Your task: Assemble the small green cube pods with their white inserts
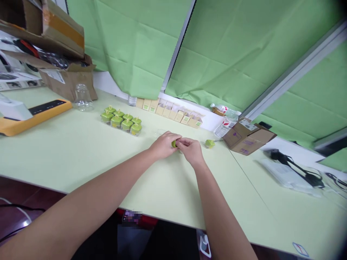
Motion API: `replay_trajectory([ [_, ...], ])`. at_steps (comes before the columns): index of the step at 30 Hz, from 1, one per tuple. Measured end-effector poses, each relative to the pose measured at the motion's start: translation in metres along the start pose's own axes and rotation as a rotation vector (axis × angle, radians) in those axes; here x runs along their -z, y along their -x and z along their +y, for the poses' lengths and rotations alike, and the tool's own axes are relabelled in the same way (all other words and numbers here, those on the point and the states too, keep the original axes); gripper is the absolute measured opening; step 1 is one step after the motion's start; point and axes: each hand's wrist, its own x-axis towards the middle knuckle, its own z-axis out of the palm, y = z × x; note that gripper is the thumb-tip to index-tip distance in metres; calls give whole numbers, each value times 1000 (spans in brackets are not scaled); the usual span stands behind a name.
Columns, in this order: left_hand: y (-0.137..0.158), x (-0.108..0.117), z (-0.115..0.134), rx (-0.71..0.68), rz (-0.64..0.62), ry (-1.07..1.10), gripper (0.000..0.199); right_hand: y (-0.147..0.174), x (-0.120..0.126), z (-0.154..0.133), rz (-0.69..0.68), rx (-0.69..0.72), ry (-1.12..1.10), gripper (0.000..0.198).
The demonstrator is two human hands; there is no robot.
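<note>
Near the middle of the frame, both hands meet over the pale green table (81,151). The left hand (164,144) is curled, fingers closed around a small green piece (174,143) of which only a sliver shows between the two hands. The right hand (191,148) presses in from the right side of the frame, its fingertips pinching the same piece; how much of the piece lies hidden I cannot tell. Both hands rest low, at or just above the tabletop.

Just right of the hands, a loose green cap (209,143) sits alone on the table. Left of centre, a cluster of small green-lidded jars (121,120) stands in two neat rows. Behind them, along the wall under the green curtain (141,47), runs a row of small cream boxes (170,112). A clear glass bottle (82,96) stands at upper left beside an open cardboard box (67,77), with a yellow device (32,115) at the far left edge. To the right, a small brown carton (248,137) lies tipped, and a black cable (295,168) trails near the right edge.
</note>
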Motion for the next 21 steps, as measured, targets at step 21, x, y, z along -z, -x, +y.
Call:
replay_trajectory([
  [21,5,1,14,-53,179,73,48,4,7,-13,-166,-142,-403,32],
])
